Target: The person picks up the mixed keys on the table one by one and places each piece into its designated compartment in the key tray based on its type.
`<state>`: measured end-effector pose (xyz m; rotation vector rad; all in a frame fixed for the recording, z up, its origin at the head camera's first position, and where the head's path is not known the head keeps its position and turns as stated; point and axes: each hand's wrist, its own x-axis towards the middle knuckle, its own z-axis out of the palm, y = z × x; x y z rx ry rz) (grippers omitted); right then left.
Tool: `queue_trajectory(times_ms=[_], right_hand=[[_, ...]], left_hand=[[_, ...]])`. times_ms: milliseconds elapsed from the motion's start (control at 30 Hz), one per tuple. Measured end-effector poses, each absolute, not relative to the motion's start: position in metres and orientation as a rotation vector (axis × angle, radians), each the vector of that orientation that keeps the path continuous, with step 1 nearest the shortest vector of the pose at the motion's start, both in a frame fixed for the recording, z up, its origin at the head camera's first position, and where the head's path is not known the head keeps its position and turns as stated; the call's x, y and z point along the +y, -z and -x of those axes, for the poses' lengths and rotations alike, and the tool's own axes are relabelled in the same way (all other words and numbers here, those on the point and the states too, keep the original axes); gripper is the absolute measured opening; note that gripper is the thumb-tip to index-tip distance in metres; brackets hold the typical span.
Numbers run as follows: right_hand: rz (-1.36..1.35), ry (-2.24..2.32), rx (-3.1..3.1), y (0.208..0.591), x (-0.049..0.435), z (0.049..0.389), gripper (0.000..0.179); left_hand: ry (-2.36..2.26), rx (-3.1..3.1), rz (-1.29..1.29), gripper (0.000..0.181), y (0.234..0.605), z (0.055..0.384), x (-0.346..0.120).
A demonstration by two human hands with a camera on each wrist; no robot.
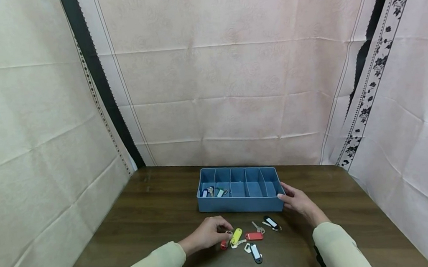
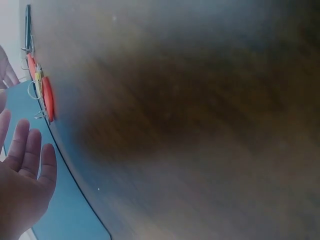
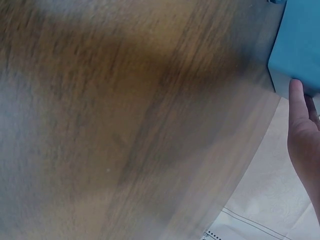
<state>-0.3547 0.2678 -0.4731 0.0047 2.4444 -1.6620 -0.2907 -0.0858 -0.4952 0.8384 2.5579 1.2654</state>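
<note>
A blue divided box (image 1: 240,206) stands at the back of the table; a blue key tag (image 1: 205,193) with a key lies in its leftmost compartment, a green key tag (image 1: 220,193) in the second. My right hand (image 1: 298,200) touches the box's right front corner with straight fingers. At the left of the key tags, my left hand (image 1: 208,233) has its fingertips beside a red key tag (image 1: 224,245) and its ring. The left wrist view shows this hand's fingers extended and spread; index and thumb tips are cut off there.
Right of the left hand lie a yellow key tag (image 1: 236,235), another red key tag (image 1: 254,236), and two black key tags with white labels, one near (image 1: 256,254) and one farther back (image 1: 271,222). Loose keys lie among them. Pale cloth (image 1: 209,79) hangs behind the table.
</note>
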Motion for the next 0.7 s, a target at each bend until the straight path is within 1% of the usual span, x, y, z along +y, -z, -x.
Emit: queue_trajectory(times_ms=[267,500,700], right_hand=[[-0.005,1.665,2.446,0.4732,0.2672,0.3542,0.080],[0.011,1.677,2.451,0.4736,0.2668,0.3543,0.077],[0.019,1.675,2.447,0.4739,0.2675,0.3534,0.077]], left_hand=[[-1.212,2.564,-0.877,0.013,0.4982,0.2931,-0.0845],[-1.173,2.571,-0.880,0.012,0.4985,0.2960,-0.0825],[-1.116,2.581,-0.934,0.010,0.4997,0.2990,-0.0831]])
